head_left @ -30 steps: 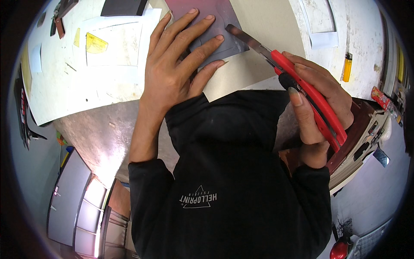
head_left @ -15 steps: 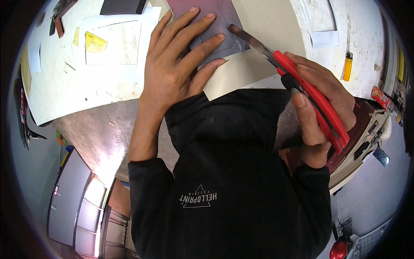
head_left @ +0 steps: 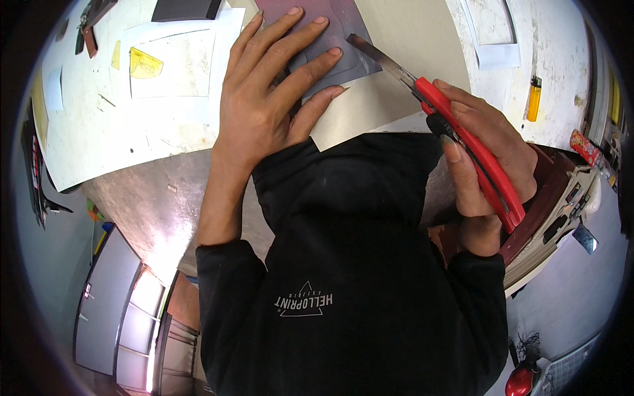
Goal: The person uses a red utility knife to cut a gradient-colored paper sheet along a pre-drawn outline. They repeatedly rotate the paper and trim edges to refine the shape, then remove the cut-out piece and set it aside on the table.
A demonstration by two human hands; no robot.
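The grey-purple sheet (head_left: 356,64) lies at the upper middle, on a larger beige board (head_left: 413,36), with the left hand (head_left: 261,99) over its left part and the right hand (head_left: 492,142) out to its right. The left hand is flat with the fingers spread wide; its fingertips rest on the sheet, and its thumb points across near the sheet's lower edge. The right hand is closed around a red knife (head_left: 475,155), the thumb by the black slider (head_left: 439,124). The knife's long blade (head_left: 382,56) slants up and left over the sheet's right side, its tip near the left index fingertip; whether the tip touches the sheet I cannot tell. Faint curved lines run across the sheet beside the fingers.

The left hand hides part of the sheet, and the blade crosses its right edge. One corner of the board points at the person's black top (head_left: 343,264).

Left of the hand, on the white table (head_left: 172,135), lies a white paper (head_left: 228,39) with a yellow piece (head_left: 145,63) within its outline and a dark box (head_left: 187,9) just above. To the right are a white paper frame (head_left: 498,58) and, near the right hand, a yellow lighter (head_left: 534,102). A red packet (head_left: 584,146) sits farther right.
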